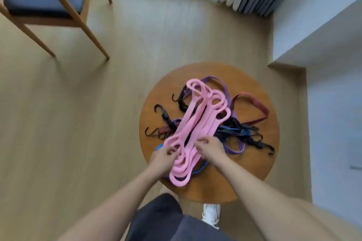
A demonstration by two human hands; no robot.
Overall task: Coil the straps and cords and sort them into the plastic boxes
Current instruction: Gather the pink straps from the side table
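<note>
The left hand [164, 157] has its fingers curled onto the looped near end of the pink straps [197, 119], pinching the rim of one loop. The right hand [210, 149] is just beside it with bent fingers gripping the flat run of the same bundle. Both work at the edge of the round table [252, 178] nearest the person.

The pink straps lie on top of the pile, running diagonally away from the hands, with loop-shaped ends at both far and near ends. Under and around them sit a purple band [234, 150], a maroon bungee cord [260, 111], a blue cord [198, 170] and several black hooks [159, 108] poking out to the left and right. No plastic boxes show in this view.

The pink pieces look flat, light and rubbery. They will probably flop and spring back rather than stay folded, and smooth faces may slide over each other. The loop ends seem the surest place to hold, since fingers can hook through them. Lifting from one end would likely drag the strands beneath. The hooked cords look tangled, and a hook could snag a loop, so the pink bundle probably needs to come up clear before coiling.
</note>
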